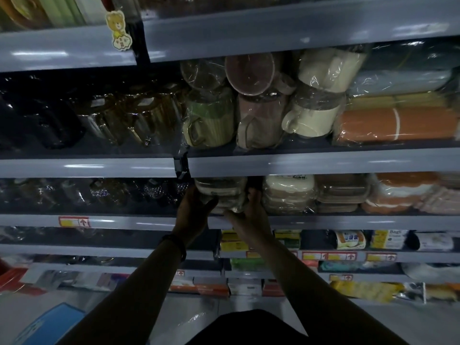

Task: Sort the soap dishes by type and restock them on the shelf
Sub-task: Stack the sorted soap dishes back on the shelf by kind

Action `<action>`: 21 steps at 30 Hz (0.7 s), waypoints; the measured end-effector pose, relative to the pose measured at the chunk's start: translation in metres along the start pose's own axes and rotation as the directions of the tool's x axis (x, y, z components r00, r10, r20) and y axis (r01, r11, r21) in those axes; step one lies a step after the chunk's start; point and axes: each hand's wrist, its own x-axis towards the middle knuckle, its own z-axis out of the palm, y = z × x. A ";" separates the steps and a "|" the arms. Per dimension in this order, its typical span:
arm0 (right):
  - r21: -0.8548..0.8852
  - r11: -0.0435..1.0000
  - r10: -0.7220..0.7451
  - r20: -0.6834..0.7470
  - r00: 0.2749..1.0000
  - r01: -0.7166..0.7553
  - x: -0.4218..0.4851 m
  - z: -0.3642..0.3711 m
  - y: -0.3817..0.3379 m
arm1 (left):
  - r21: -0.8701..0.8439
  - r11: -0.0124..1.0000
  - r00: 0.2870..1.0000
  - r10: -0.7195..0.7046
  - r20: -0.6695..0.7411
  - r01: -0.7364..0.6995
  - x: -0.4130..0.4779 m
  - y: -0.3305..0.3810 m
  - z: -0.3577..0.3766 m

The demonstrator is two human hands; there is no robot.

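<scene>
A plastic-wrapped stack of pale soap dishes [220,189] sits at the left end of the grey shelf [323,221]. My left hand [195,207] grips its left side, thumb curled round the front. My right hand [249,210] holds its right side and lower front, fingers bent up along the pack. To the right stand a cream and tan wrapped stack [288,194], a brown stack [342,192] and an orange and white stack [400,192]. The back of the held stack is hidden under the shelf above.
Wrapped mugs [251,118] and rolled mats [395,123] fill the shelf above. Dark wrapped items [104,192] lie left of the upright divider [181,168]. Lower shelves hold packaged goods with red price tags [328,256]. A blue object [49,324] sits on the floor at left.
</scene>
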 end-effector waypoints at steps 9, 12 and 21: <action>0.119 0.991 0.063 0.008 0.998 -0.064 -0.004 0.001 0.003 | -0.013 0.999 0.999 -0.030 0.033 0.030 -0.001 -0.006 0.005; 0.190 0.981 0.055 -0.023 0.998 -0.050 -0.006 0.003 0.005 | -0.011 0.999 0.998 -0.040 0.043 0.041 -0.001 -0.007 0.010; 0.153 0.987 -0.020 -0.170 0.985 0.046 -0.016 -0.002 0.009 | -0.024 1.000 0.998 0.007 0.059 -0.006 -0.003 -0.010 0.038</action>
